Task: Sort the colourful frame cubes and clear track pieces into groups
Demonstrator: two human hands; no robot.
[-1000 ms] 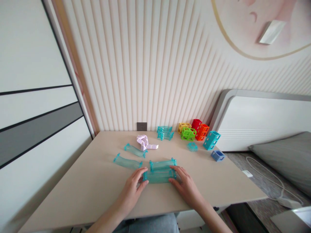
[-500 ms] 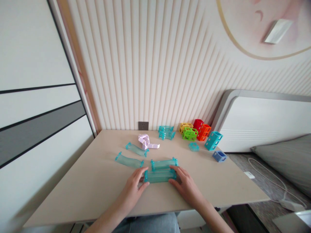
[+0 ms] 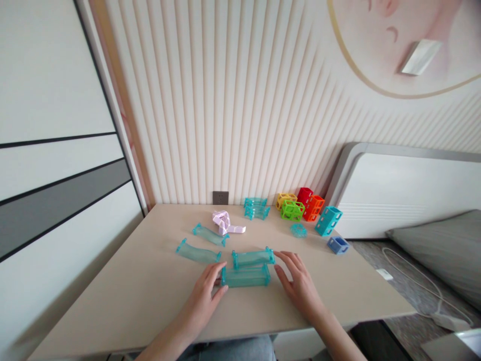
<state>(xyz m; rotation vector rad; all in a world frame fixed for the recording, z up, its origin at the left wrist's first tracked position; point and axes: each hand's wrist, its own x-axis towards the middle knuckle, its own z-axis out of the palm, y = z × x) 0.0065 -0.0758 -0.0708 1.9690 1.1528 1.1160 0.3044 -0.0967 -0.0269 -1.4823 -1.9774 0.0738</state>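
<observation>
My left hand has its thumb and fingers around the left end of the front translucent teal track piece, which lies flat on the table near me. My right hand is open, apart from that piece's right end. Its index fingertip is close to the right end of a second teal track piece, just behind the first. To the left lie a curved teal track piece and another curved teal track piece.
A folded lilac-and-white strip lies farther back on the table. Short teal pieces stand near the wall. At right are yellow, red, green, orange, and teal block frames, a small teal piece and a blue block.
My right hand has let go of the front track piece's right end and moved right, fingers spreading. My left hand stays at the left end. The view has shifted slightly.
</observation>
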